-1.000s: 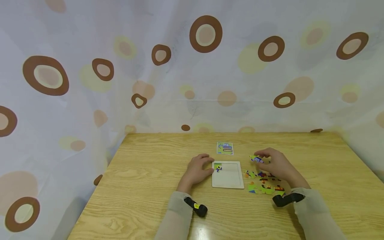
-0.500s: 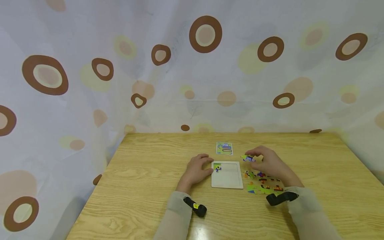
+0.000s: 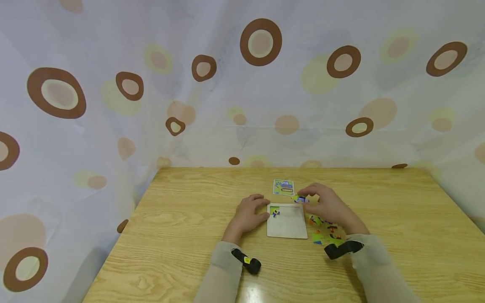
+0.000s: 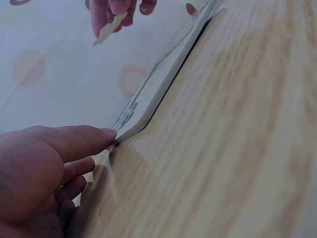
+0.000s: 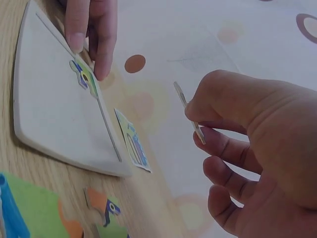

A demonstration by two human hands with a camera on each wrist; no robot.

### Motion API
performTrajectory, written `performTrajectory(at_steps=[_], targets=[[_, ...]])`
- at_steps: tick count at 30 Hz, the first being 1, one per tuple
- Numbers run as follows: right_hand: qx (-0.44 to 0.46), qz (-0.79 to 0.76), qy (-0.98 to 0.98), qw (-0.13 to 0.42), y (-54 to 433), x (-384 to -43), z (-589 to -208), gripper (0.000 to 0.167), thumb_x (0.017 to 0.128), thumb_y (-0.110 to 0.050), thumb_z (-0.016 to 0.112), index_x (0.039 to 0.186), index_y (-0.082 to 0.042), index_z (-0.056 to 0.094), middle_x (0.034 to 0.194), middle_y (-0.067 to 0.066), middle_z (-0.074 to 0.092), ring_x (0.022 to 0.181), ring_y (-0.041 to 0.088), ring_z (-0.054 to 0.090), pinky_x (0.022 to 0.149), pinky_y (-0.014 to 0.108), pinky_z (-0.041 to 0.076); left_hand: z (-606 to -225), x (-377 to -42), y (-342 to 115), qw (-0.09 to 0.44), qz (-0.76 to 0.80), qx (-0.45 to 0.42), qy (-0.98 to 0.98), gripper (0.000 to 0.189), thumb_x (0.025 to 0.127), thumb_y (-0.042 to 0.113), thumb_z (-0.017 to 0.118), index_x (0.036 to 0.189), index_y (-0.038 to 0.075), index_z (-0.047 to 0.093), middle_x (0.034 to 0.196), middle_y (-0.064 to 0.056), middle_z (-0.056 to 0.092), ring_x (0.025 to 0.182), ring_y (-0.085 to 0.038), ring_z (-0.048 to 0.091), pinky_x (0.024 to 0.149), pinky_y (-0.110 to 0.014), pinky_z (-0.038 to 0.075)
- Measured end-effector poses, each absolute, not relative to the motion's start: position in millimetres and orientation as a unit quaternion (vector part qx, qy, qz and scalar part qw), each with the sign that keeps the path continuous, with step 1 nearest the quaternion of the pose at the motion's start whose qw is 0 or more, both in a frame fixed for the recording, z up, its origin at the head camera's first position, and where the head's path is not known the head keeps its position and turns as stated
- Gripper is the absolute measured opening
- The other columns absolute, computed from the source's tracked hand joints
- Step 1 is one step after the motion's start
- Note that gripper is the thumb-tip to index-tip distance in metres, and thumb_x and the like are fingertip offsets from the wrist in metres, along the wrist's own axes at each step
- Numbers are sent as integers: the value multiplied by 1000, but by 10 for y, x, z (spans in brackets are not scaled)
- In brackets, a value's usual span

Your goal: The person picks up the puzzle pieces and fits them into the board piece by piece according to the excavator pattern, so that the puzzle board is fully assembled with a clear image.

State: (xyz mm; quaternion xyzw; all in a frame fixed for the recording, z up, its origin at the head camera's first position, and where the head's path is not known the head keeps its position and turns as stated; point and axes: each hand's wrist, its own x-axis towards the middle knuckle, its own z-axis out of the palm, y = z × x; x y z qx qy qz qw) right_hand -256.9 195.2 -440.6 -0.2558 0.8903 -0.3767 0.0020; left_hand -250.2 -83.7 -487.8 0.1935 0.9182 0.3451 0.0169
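A square white puzzle tray (image 3: 287,225) lies on the table, with one colourful jigsaw piece (image 3: 275,211) in its far left corner. My left hand (image 3: 248,214) rests at the tray's left edge, thumb straight against the rim in the left wrist view and the index finger near the far corner. Above the tray's far right corner, my right hand (image 3: 327,206) pinches another jigsaw piece (image 3: 301,199) between thumb and fingers. The right wrist view shows this held piece (image 5: 179,92) nearly edge-on, with the other fingers loosely curled below it.
Several loose jigsaw pieces (image 3: 317,237) lie right of the tray, partly hidden beneath the right forearm. Behind the tray is a small picture card (image 3: 283,187). A patterned curtain (image 3: 273,92) hangs behind the wooden table (image 3: 182,210).
My right hand has moved left with the pinched jigsaw piece, from over the loose pieces to the tray's far right corner. The left hand has stayed at the tray's edge.
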Motion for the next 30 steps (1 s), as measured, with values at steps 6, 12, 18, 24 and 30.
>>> performTrajectory(at_steps=[6, 12, 18, 24, 30], targets=[[-261, -381, 887, 2, 1885, -2582, -4404, 28, 93, -13, 68, 120, -7, 69, 119, 6, 63, 110, 33, 51, 83, 52, 47, -4892, -2506, -832, 20, 345, 193, 918, 40, 94, 23, 67, 133, 14, 63, 147, -8, 46, 136, -35, 38, 110, -53, 28], [-271, -381, 884, 4, 1820, -2603, -4430, 26, 93, -13, 68, 118, -9, 70, 116, 4, 64, 110, 34, 53, 86, 53, 47, -4912, -2515, -832, 18, 344, 194, 919, 39, 94, 24, 67, 132, 14, 64, 147, -8, 47, 135, -35, 39, 109, -53, 29], [-276, -384, 881, 29, 1769, -2615, -4454, 23, 93, -13, 68, 115, -9, 70, 116, 4, 63, 109, 33, 53, 91, 53, 45, -4908, -2527, -835, 17, 344, 196, 918, 39, 94, 24, 67, 132, 14, 64, 146, -8, 47, 135, -34, 39, 109, -53, 30], [-286, -380, 878, 43, 1701, -2625, -4513, 23, 92, -8, 68, 114, -6, 71, 112, 5, 62, 106, 31, 56, 92, 53, 45, -4908, -2529, -839, 16, 340, 196, 920, 39, 94, 25, 67, 132, 15, 64, 146, -8, 47, 135, -34, 39, 109, -53, 30], [-296, -379, 875, 57, 1660, -2628, -4592, 22, 92, -6, 67, 114, -4, 72, 110, 6, 60, 101, 26, 56, 88, 47, 47, -4910, -2530, -834, 18, 336, 192, 922, 39, 94, 26, 67, 132, 16, 64, 147, -7, 47, 135, -35, 39, 109, -54, 30]])
